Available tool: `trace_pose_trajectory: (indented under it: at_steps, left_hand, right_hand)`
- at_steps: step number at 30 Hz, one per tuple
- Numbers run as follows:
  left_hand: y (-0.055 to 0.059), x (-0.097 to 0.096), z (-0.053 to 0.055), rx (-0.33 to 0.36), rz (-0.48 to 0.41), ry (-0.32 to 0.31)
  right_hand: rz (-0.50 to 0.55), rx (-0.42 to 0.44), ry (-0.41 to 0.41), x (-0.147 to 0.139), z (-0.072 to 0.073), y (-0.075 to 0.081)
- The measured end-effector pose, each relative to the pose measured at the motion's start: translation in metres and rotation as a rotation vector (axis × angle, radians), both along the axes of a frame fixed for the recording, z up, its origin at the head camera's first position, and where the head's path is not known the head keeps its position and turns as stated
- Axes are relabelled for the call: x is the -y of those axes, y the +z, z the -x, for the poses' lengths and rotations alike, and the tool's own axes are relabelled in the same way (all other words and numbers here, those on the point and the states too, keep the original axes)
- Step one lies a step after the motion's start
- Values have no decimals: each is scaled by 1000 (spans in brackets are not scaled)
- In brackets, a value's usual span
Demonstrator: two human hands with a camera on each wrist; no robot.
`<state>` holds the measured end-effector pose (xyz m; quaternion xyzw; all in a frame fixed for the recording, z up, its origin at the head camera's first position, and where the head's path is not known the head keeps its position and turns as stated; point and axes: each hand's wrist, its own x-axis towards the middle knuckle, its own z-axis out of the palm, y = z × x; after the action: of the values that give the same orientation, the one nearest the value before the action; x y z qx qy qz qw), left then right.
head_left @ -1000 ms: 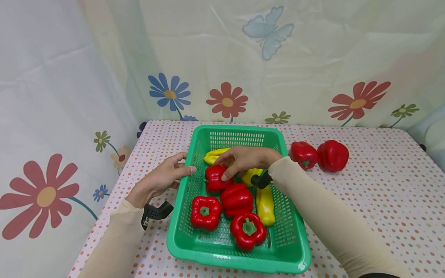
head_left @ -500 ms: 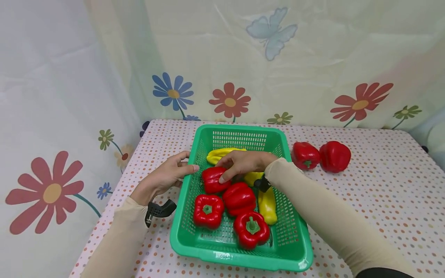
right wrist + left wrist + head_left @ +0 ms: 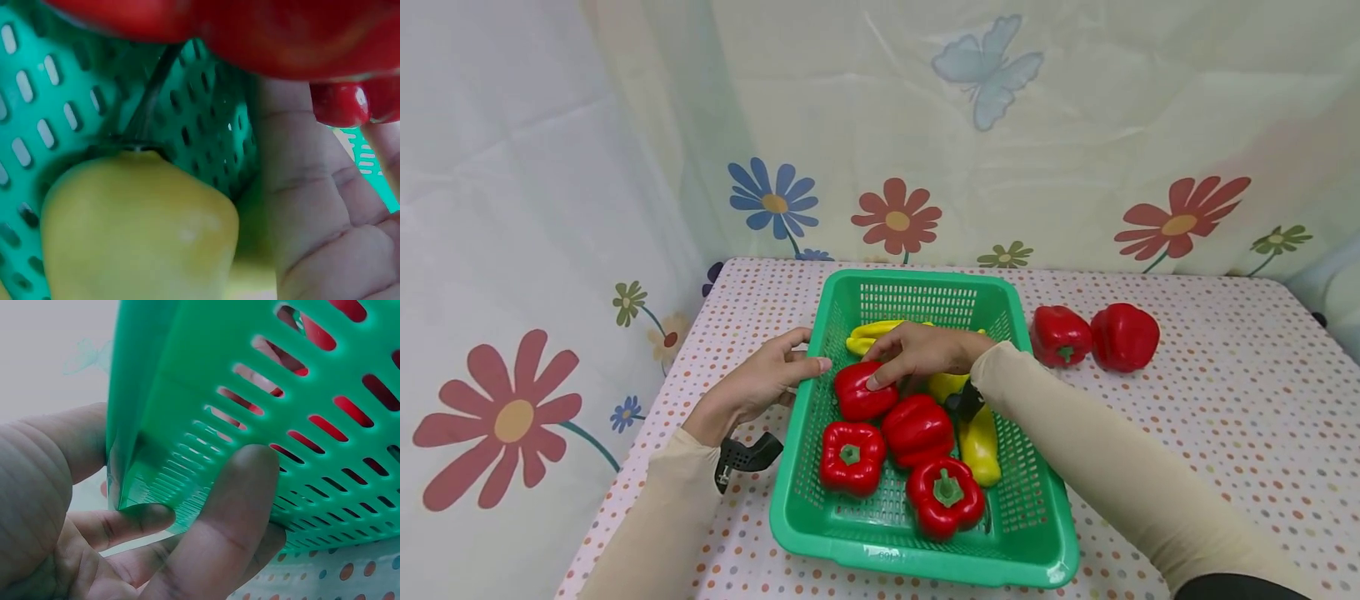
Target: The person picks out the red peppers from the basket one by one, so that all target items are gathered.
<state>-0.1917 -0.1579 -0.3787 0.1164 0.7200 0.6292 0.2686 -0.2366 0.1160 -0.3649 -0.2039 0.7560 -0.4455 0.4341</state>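
A green plastic basket (image 3: 917, 568) with slotted walls holds several red bell peppers and several yellow peppers. At its left rim is my left hand (image 3: 766, 379), which grips the edge; in the left wrist view the thumb goes over the rim and the fingers (image 3: 228, 506) lie against the slotted outer wall. My right hand (image 3: 925, 350) reaches inside and holds a red bell pepper (image 3: 856, 398) near the left wall, thumb on its upper side. The right wrist view has a yellow pepper (image 3: 137, 231) with a dark stem beside this hand. Part of the held pepper is hidden by the fingers.
On the dotted tablecloth (image 3: 1240, 400), right of the basket, two red bell peppers (image 3: 1060, 335) sit side by side. A flowered curtain (image 3: 1060, 125) hangs behind the table and along its left side. My right forearm crosses the basket's right wall.
My right hand has shifted the red bell pepper slightly left, toward the basket's left wall. The left hand keeps its place on the rim. The head view has shifted a little.
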Motion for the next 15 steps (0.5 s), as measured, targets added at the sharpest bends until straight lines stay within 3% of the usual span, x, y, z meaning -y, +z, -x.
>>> trace_pose_trajectory:
  at_steps: [15]
  left_hand:
    - [2, -3, -1, -1, -17, -10]
  right_hand:
    - [18, -87, -81, -6, -5, 11]
